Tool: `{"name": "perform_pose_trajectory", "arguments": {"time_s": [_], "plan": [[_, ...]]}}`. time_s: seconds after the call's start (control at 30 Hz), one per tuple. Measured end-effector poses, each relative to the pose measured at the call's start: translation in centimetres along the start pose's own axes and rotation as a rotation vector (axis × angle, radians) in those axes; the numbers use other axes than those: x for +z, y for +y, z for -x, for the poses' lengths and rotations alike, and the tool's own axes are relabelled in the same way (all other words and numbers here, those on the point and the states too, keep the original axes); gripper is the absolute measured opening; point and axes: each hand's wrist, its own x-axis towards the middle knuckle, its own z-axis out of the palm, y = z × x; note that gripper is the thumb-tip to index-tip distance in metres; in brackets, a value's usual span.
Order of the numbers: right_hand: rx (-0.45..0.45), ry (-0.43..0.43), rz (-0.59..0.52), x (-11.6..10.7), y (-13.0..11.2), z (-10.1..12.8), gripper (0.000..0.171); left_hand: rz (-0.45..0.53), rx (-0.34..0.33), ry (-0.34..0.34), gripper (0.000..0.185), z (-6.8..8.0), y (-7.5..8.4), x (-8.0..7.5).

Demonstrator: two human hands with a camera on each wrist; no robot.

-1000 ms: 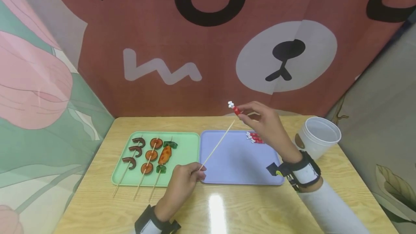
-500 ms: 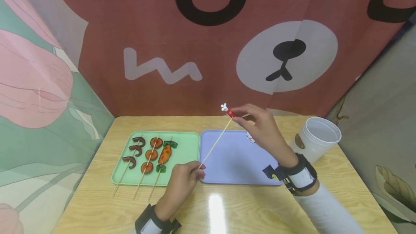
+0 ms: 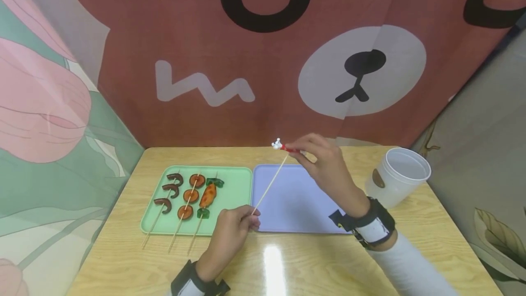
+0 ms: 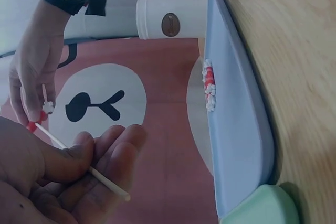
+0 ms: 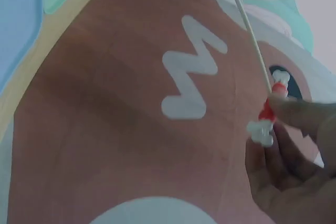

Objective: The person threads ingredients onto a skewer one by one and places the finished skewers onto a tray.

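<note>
My left hand (image 3: 233, 228) pinches a thin bamboo skewer (image 3: 270, 184) near its lower end, and the skewer slants up to the right. Above the lilac tray (image 3: 291, 216), my right hand (image 3: 330, 168) holds a small red piece with white knobbed ends (image 5: 266, 110) between thumb and fingers. In the right wrist view the skewer's upper tip meets the red middle of this piece; whether it has gone in, I cannot tell. More red-and-white pieces (image 4: 209, 85) lie on the lilac tray in the left wrist view; in the head view my right hand hides them.
On the left, a green tray (image 3: 238, 191) bears three filled skewers: brown curled pieces (image 3: 170, 191), round brown slices (image 3: 191, 196), and an orange-brown piece between green ones (image 3: 208, 196). A white tub (image 3: 396, 182) stands at the right. A bear-printed cloth (image 3: 205, 122) hangs behind the table.
My right hand has moved left and slightly down, bringing the red-and-white piece to the skewer's tip and turning it nearly level. The left hand and skewer have stayed almost still.
</note>
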Motion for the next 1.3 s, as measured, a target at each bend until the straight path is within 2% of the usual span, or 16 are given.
{"name": "perform_pose_trajectory", "arguments": {"time_s": [0.1, 0.23, 0.4, 0.6, 0.73, 0.8, 1.03, 1.17, 1.27, 1.3], "plan": [[0.020, 0.023, -0.005, 0.3, -0.5, 0.1, 0.027, 0.002, 0.008, 0.016, 0.008, 0.0, 0.0, 0.1], [0.087, 0.049, -0.076, 0.5, -1.1, 0.2, 0.029, 0.012, 0.016, 0.041, 0.007, -0.1, 0.1, 0.2], [0.088, 0.054, -0.132, 0.9, -1.5, 0.0, 0.028, 0.037, 0.028, 0.048, 0.007, -0.3, 0.5, 0.3], [0.062, -0.048, -0.216, 2.8, -2.2, 0.9, 0.027, 0.040, 0.035, 0.084, 0.008, -1.1, 1.5, -0.2], [0.036, -0.120, -0.229, 4.4, -3.0, 1.8, 0.025, 0.022, 0.047, 0.126, 0.009, -1.7, 2.0, -0.7], [0.017, -0.133, -0.226, 4.9, -3.4, 2.0, 0.025, 0.031, 0.048, 0.137, 0.010, -2.0, 2.1, -1.0], [-0.029, -0.130, -0.206, 6.3, -4.1, 2.2, 0.024, 0.050, -0.013, 0.151, 0.010, -2.0, 1.9, -1.8], [0.005, -0.159, -0.287, 6.4, -3.4, 2.3, 0.026, 0.035, -0.032, 0.164, 0.010, -1.7, 1.8, -2.4], [0.081, -0.123, -0.357, 5.9, -1.3, 2.6, 0.023, 0.020, -0.042, 0.175, 0.009, -1.6, 1.6, -3.0], [0.117, -0.102, -0.346, 5.7, -0.2, 2.8, 0.020, 0.016, -0.044, 0.177, 0.008, -1.6, 1.4, -3.1]]}}
